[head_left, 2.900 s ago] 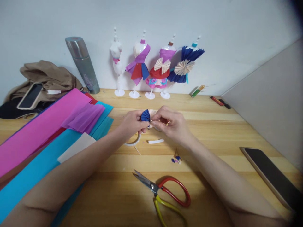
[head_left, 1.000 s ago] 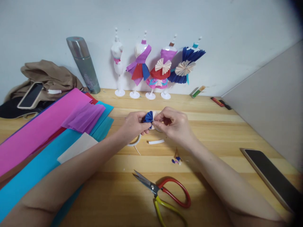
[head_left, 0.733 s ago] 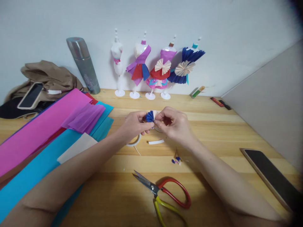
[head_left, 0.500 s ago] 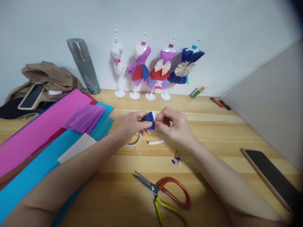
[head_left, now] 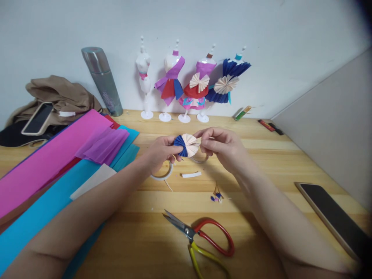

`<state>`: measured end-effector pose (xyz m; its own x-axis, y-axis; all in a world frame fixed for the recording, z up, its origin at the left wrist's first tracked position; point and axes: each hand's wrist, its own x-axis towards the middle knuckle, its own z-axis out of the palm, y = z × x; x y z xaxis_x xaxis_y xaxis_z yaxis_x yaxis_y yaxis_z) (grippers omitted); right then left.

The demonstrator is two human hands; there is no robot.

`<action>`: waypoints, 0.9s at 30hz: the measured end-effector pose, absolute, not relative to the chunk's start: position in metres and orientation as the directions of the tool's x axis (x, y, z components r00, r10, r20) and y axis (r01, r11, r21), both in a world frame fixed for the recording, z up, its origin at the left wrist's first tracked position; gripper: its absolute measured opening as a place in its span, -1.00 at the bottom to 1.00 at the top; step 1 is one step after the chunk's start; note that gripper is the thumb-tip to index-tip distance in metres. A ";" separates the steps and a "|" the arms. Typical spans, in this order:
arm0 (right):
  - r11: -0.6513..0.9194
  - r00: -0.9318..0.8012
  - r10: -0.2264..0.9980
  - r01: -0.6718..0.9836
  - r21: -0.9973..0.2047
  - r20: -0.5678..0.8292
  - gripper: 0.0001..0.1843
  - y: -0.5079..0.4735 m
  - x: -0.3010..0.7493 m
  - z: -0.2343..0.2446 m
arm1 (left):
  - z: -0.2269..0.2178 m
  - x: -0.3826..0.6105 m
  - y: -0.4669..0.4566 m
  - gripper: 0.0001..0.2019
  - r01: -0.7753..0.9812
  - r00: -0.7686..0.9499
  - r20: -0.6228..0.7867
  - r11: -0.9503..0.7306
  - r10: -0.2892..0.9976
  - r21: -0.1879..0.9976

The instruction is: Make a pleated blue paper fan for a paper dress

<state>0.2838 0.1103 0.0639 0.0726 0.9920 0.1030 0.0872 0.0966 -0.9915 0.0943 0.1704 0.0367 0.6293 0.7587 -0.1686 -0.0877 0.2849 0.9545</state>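
A round pleated paper rosette (head_left: 190, 142), half blue and half cream, is pinched by its blue side in my left hand (head_left: 161, 152). My right hand (head_left: 223, 145) is closed just right of the cream half, thumb against the fingers. Whether it touches the cream edge or holds some thin piece, I cannot make out. Beneath the hands lie a white tape roll (head_left: 162, 178) and a second ring-shaped roll (head_left: 200, 161), partly covered by the right hand. A short white strip (head_left: 191, 174) rests just below the rosette.
Red-and-yellow-handled scissors (head_left: 188, 233) lie in front, blades slightly apart. Small paper scraps (head_left: 216, 198) are behind them. Coloured paper sheets (head_left: 61, 155) cover the left side. Several dressed mini mannequins (head_left: 174, 77) and a flask (head_left: 103, 81) stand by the wall. A phone (head_left: 328, 217) lies right.
My right hand has moved right, away from the rosette's middle. The cream half is now fanned out and visible, and my left hand has shifted slightly left.
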 end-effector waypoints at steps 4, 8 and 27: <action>-0.085 -0.015 0.996 0.047 -0.995 -0.086 -0.70 0.109 0.283 0.067 | 0.039 0.094 0.170 -0.86 -0.057 0.628 -0.126 0.206 0.768 0.977; -0.144 -0.048 0.989 -0.020 -0.989 -0.143 -0.64 0.111 0.284 0.067 | 0.045 0.094 0.169 -0.88 -0.010 0.600 -0.126 0.165 0.790 0.986; 0.601 -0.340 0.798 0.513 -0.614 0.497 -0.88 0.103 0.282 0.067 | 0.050 0.091 0.170 -0.87 -0.234 0.630 -0.281 0.522 0.724 0.820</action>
